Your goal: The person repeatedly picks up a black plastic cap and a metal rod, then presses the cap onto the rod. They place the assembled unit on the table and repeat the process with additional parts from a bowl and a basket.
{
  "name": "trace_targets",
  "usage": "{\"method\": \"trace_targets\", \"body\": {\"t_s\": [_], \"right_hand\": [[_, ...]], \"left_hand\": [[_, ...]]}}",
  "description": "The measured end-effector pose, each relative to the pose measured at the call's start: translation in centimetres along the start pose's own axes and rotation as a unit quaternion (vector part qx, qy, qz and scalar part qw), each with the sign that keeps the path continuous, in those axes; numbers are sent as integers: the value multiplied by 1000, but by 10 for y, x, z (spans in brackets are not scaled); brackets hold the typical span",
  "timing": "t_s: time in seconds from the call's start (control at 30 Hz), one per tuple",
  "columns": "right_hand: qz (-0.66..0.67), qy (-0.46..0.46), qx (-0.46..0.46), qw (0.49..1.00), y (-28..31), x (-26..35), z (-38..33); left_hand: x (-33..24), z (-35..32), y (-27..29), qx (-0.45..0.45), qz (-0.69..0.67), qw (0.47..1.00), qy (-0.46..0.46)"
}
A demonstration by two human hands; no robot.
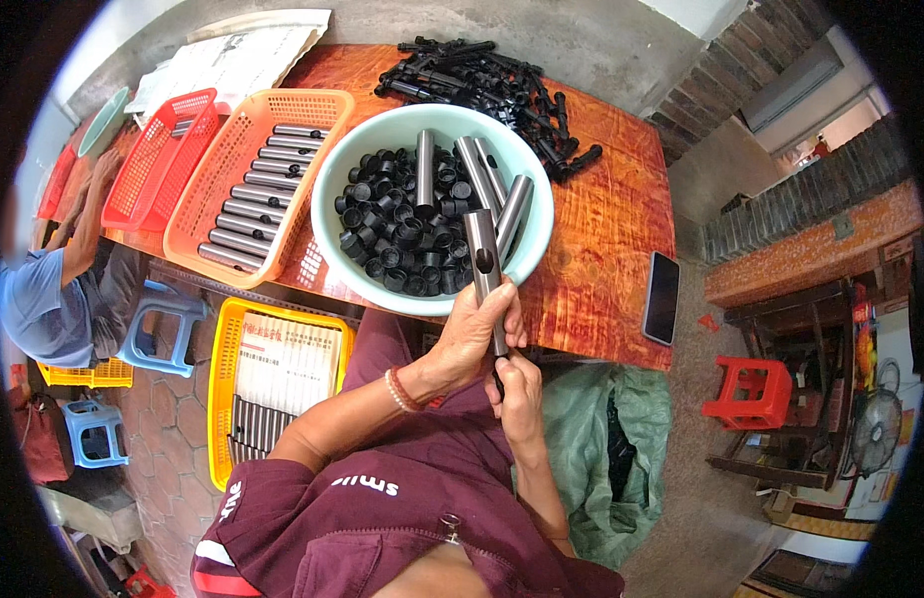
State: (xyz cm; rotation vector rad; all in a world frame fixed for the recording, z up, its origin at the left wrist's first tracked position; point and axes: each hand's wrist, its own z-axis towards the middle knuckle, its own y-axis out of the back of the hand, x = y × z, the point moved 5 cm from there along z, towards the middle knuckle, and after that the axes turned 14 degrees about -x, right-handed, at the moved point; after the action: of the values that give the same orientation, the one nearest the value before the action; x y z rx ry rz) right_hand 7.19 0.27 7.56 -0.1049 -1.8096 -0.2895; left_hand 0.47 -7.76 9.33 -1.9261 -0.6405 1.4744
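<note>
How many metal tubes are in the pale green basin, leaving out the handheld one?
4: one tube at the back middle, among black caps; a second, third and fourth grouped toward the right. More may be hidden.

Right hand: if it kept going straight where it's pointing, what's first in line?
Most likely the left hand, gripping the metal tube just ahead of the right hand. The front rim of the bowl seems to lie beyond; relative height is unclear.
</note>
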Motion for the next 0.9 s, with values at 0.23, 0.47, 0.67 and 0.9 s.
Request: {"method": "trace_targets", "body": {"t_s": [0.23,0.47,0.67,0.9], "right_hand": [[-41,0,-12,999,0,-5,3],[-60,64,-16,996,-1,-9,5],[-109,145,-31,983,-4,4,4],[-96,105,-36,989,-4,-1,5]], "left_hand": [[2,-1,5,-24,-2,1000,-7],[1,-1,6,-18,-4,1000,-14],[0,-2,9,-26,-12,1000,-11],[0,-3,10,-12,-12,1000,-19]]}}
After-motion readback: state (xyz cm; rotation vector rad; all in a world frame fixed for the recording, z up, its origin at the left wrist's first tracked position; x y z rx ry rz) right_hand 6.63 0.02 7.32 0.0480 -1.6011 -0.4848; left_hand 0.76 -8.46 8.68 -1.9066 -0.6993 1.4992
